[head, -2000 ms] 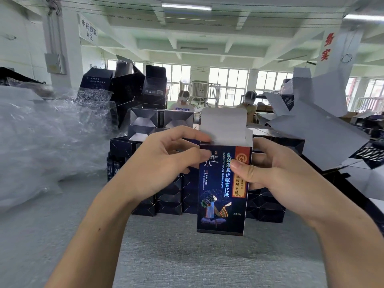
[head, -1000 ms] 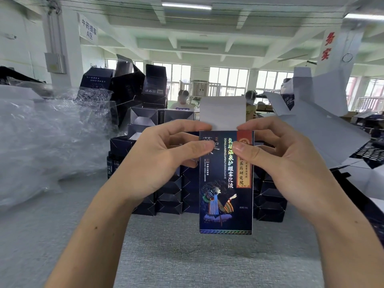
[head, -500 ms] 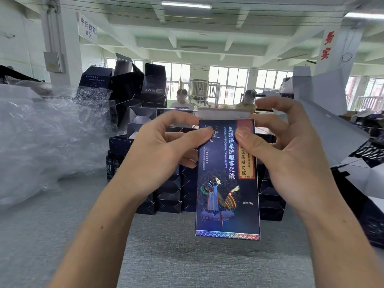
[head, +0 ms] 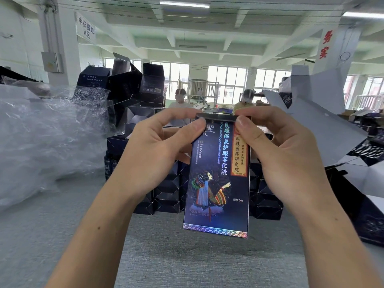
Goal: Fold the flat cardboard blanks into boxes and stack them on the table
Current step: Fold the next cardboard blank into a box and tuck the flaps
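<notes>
box (head: 217, 179): dark blue, printed face toward the camera, held upright in the air above the table (head: 187, 265), top flap folded shut, bottom edge clear of the surface.
left hand (head: 158, 150): pinches the box's upper left corner, thumb flat on the front, fingers curled behind the top.
right hand (head: 278, 150): pinches the upper right corner, thumb on the red label strip, fingers curled over the top edge.
stacked boxes (head: 166, 204): dark folded ones in rows on the table, directly behind the held box, with taller open ones piled at the back left.
flat blanks (head: 324, 129): white undersides up, heaped at the right.
plastic wrap (head: 41, 132): crumpled, on the table's left.
two people (head: 181, 96): in the background beyond the stack.
</notes>
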